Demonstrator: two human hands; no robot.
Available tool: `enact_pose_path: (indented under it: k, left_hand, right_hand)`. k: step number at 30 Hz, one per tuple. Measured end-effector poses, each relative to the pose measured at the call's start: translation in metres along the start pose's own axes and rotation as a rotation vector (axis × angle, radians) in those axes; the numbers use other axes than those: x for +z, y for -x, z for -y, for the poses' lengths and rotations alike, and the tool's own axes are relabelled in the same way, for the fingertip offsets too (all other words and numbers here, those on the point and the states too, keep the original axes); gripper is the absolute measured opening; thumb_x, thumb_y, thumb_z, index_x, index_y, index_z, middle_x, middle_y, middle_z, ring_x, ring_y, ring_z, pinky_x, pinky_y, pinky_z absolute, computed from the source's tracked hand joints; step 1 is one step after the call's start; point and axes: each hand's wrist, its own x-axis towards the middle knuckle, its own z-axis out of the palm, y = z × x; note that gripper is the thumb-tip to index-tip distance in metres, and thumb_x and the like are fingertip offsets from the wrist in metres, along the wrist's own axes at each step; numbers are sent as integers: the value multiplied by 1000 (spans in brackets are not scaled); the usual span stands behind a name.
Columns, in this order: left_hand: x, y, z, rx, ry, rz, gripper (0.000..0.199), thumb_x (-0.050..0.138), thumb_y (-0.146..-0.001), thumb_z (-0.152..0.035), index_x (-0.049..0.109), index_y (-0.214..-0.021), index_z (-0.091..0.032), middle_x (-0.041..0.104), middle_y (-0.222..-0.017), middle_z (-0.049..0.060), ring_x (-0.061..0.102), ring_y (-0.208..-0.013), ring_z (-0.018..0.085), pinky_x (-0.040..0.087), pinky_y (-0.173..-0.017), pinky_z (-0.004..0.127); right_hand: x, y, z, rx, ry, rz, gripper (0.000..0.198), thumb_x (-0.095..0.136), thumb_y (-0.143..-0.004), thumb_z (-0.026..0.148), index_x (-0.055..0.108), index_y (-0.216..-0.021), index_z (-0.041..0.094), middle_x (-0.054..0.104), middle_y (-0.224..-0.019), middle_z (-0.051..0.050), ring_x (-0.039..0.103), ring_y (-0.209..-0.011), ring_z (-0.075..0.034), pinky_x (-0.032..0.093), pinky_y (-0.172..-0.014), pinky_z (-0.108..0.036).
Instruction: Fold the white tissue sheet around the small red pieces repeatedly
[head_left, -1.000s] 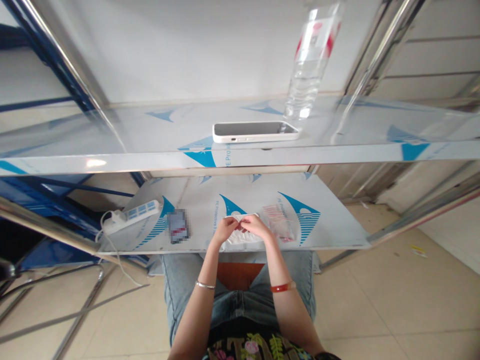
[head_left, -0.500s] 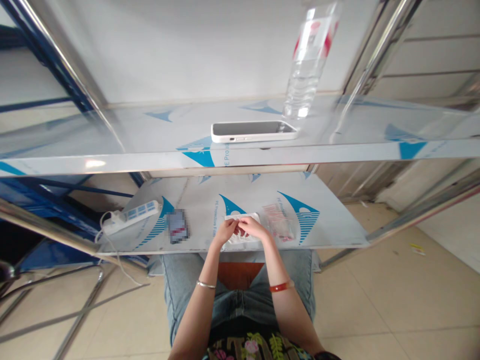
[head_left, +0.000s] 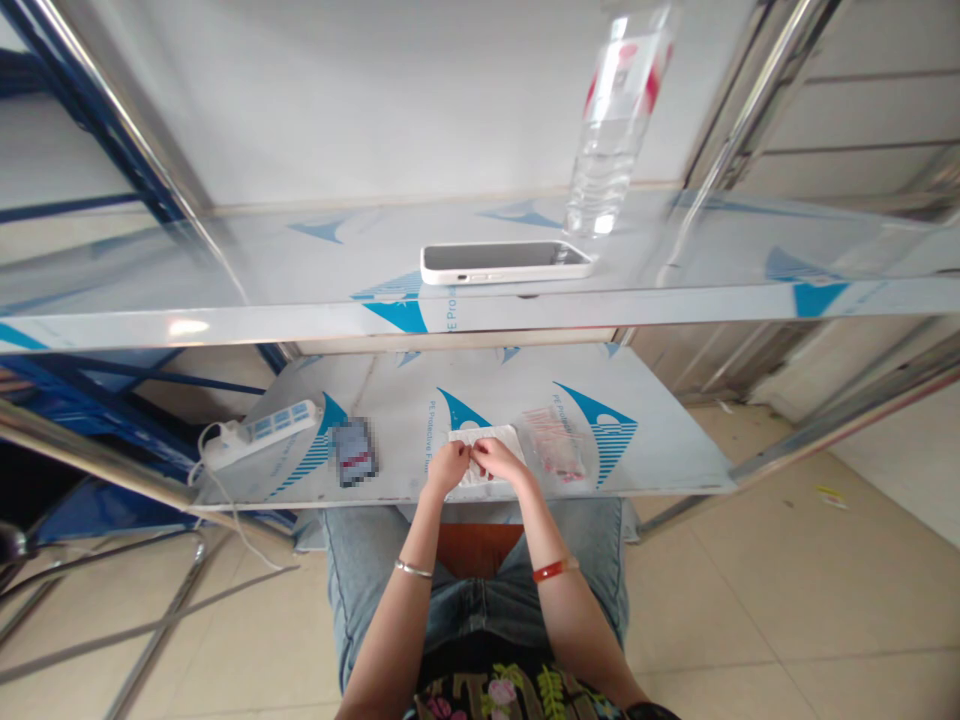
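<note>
My left hand (head_left: 449, 466) and my right hand (head_left: 498, 459) meet over a white sheet or flat packet (head_left: 504, 434) on the lower shelf. The fingers of both are curled in and pinched together at the tips. Whatever lies between them is too small to make out. Just right of my right hand rests a clear plastic bag (head_left: 556, 445) with thin reddish pieces in or under it. Part of the white sheet is hidden beneath my hands.
A power strip (head_left: 281, 424) with a white cord lies at the lower shelf's left, beside a pixelated dark item (head_left: 354, 452). On the upper shelf (head_left: 300, 280) are a phone in a white case (head_left: 506, 262) and a clear water bottle (head_left: 611, 140). Metal posts frame both sides.
My hands have shifted slightly, the right fingers curling closer to the left fingertips. More of the white sheet shows around them. Other things stay where they were.
</note>
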Motion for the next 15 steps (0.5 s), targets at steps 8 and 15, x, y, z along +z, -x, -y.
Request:
enact_pose_path:
  k: [8,15]
  left_hand:
    - [-6,7,-7,-74,-20,34,25,43,-85,-29,61,-72,-16,68,-80,8,62,-77,18,40,-63,25]
    - [-6,10,-5,-146,33,-198,16,54,-78,-21,60,-93,-21,68,-94,5,62,-85,17,42,-68,23]
  right_hand:
    - [4,1,-6,92,14,-98,22,48,-82,17,47,-60,17,49,-45,3,47,-40,-9,32,-38,-16]
    - [10,-3,0,3,134,-332,18,52,-78,18,49,-60,17,52,-51,2,50,-50,-9,30,-48,-18]
